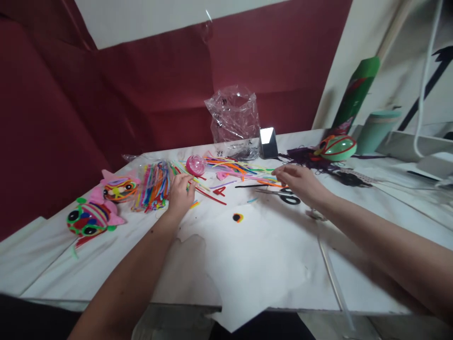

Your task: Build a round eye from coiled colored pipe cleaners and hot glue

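Observation:
My left hand (pixel 181 191) rests beside a clear bag of pipe cleaners (pixel 152 185), its fingers loosely bent and a little apart, with nothing visible in them. My right hand (pixel 295 180) is over the right ends of a pile of loose coloured pipe cleaners (pixel 235 166); its fingertips are drawn together, and what they pinch, if anything, cannot be made out. Just under that hand lie black-handled scissors (pixel 289 198). A black pipe cleaner (pixel 251 186) and a bent red piece (pixel 219 191) lie between my hands. Nearer me, a small black, orange and yellow disc (pixel 238 217) sits on white paper (pixel 255 255).
Two decorated fish-like figures (pixel 88 218) (pixel 119 187) stand at the left. A pink round container (pixel 196 165), a crumpled clear bag (pixel 235 118) and a phone-like device (pixel 268 142) are behind. A green balloon-like figure (pixel 338 148) and a cup (pixel 378 132) stand at the right; a glue stick (pixel 331 274) lies nearer.

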`<state>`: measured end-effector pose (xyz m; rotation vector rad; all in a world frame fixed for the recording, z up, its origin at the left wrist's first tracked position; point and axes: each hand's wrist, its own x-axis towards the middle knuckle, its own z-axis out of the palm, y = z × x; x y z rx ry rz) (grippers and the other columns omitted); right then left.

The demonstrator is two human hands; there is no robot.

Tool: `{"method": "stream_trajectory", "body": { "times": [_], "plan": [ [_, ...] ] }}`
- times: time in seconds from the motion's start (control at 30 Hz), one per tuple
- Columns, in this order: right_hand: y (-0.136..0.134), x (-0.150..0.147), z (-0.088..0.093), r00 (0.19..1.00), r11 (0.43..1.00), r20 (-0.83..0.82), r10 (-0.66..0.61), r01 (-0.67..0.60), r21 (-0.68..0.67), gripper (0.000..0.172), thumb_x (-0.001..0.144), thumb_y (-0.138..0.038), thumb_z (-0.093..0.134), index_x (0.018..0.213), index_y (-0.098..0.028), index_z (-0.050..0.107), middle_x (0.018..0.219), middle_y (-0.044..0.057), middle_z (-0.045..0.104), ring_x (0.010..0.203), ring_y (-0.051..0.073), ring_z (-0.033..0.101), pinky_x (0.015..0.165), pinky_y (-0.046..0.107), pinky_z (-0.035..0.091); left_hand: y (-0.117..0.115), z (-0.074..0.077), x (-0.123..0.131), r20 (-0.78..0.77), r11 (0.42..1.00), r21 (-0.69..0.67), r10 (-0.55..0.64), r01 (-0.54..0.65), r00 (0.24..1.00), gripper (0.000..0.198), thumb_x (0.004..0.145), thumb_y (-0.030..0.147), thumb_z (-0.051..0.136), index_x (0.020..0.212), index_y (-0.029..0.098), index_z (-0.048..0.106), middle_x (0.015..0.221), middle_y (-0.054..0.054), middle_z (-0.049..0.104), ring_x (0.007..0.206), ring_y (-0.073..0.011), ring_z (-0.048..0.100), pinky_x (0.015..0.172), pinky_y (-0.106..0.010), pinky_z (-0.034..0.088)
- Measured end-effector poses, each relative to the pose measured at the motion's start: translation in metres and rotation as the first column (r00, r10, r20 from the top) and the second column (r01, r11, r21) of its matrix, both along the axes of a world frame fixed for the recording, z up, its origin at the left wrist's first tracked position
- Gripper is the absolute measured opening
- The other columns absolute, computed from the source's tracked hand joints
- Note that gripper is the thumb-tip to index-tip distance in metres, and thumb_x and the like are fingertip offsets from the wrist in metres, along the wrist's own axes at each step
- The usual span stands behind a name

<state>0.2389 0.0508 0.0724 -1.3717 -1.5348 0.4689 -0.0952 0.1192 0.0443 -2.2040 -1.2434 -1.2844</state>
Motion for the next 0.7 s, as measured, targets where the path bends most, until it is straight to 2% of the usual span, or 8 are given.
{"method": "stream_trajectory", "body": {
  "times": [0.1,0.23,0.47,0.7],
  "plan": [
    [0.007,-0.004,-0.011,0.982,0.994,0.15,0.111,-0.106,-0.036,0.017,0.072,-0.034,0.052,0.067,-0.021,0.061,0.061,0.001,0.061,0.057,0.015,0.052,0.054,0.028,0.039,0.0,-0.001,0.001,-0.024,1.0,0.008,-0.014,0.014,1.0,0.017,0.085,0.022,0.048,0.093,0.017,0.062,0.099,-0.009,0.057,0.099,-0.0227,0.052,0.091,-0.037,0.041],
    [0.016,-0.014,-0.03,0.923,0.978,0.325,0.206,-0.198,-0.059,0.014,0.071,-0.028,0.054,0.067,-0.022,0.066,0.064,0.0,0.066,0.06,0.016,0.057,0.057,0.027,0.042,-0.002,-0.003,0.006,-0.046,0.999,0.012,-0.05,0.051,0.998,0.016,0.084,0.018,0.048,0.09,0.016,0.063,0.095,-0.008,0.059,0.097,-0.022,0.052,0.09,-0.037,0.041],
    [0.018,-0.021,-0.058,0.794,0.959,0.564,0.228,-0.284,0.011,0.021,0.079,-0.019,0.049,0.078,-0.019,0.07,0.083,0.009,0.068,0.08,0.021,0.059,0.075,0.031,0.045,-0.009,-0.002,0.013,-0.108,0.991,0.044,-0.122,0.128,0.987,0.015,0.082,0.012,0.048,0.086,0.017,0.062,0.089,-0.007,0.059,0.09,-0.0214,0.052,0.084,-0.036,0.043],
    [0.02,-0.022,-0.064,0.726,0.952,0.661,0.192,-0.302,0.055,0.022,0.082,-0.016,0.047,0.082,-0.018,0.07,0.084,0.01,0.066,0.081,0.022,0.057,0.075,0.031,0.045,-0.015,-0.004,0.021,-0.168,0.974,0.032,-0.214,0.223,0.962,0.016,0.084,0.011,0.046,0.086,0.016,0.061,0.087,-0.007,0.059,0.088,-0.0206,0.052,0.082,-0.036,0.045]
  ]
}}
